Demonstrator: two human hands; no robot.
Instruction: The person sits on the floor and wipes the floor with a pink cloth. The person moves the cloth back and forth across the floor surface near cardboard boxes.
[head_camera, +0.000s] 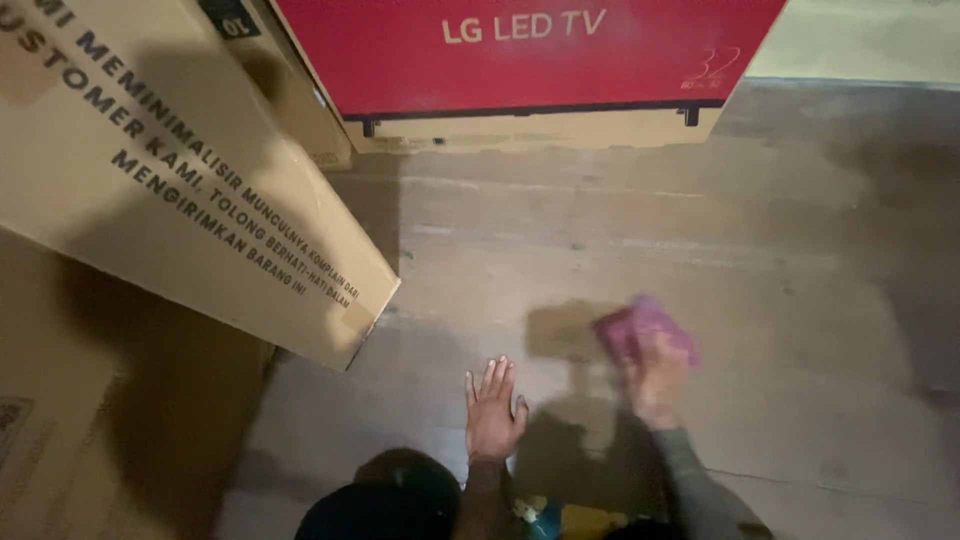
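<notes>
Kneeling scene: you are low over a dusty wooden floor (620, 230), both hands out in front of you, cartons stacked to the left and ahead.
Right hand: your right hand (655, 385) is blurred by motion and closed around a pink cloth (645, 330); the fingers are bunched on the cloth's near part, though the blur hides exactly how they lie.
Left hand: your left hand (493, 410) lies flat on the boards, palm down, fingers spread and together pointing away from you, holding nothing.
Cloth, position: it sits at the far end of your right hand, sticking out beyond the fingers toward the red carton, just above or on the floor; you cannot tell from this view whether it touches the boards.
Cloth, handling: it looks soft, light and limp, likely to fold and bunch rather than keep a shape, and not fragile or slippery. A gathered fistful near its middle looks the surest hold; a corner pinch would probably let the rest flop.
Cloth against the grip: most of it shows beyond the knuckles, so the hold appears to be on the near edge rather than the centre.
Surroundings: a large brown cardboard box (190, 170) leans in from the left, its corner near your left hand but apart from it; a red television carton (520, 60) stands upright against the far side, well apart from both hands.
Shadows: dark shapes of your arms fall across the boards between the hands.
</notes>
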